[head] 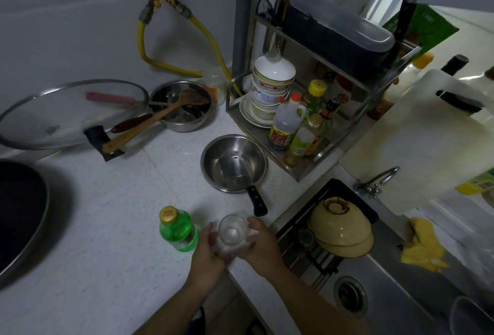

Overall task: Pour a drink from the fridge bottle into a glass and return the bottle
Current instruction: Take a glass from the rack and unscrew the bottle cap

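Clear glass held over the white counter's front edge, mouth tilted up toward the camera, long axis leaning; transparent, seemingly empty. Left hand and right hand curled round it from opposite sides. Just to the left, upright green bottle with yellow cap on, green drink inside. Behind, steel pan, nothing visible inside. Yellow bowls overturned in the sink.

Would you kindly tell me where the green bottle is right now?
The green bottle stands capped on the counter, low and centre in the head view, just left of the left hand holding the glass.
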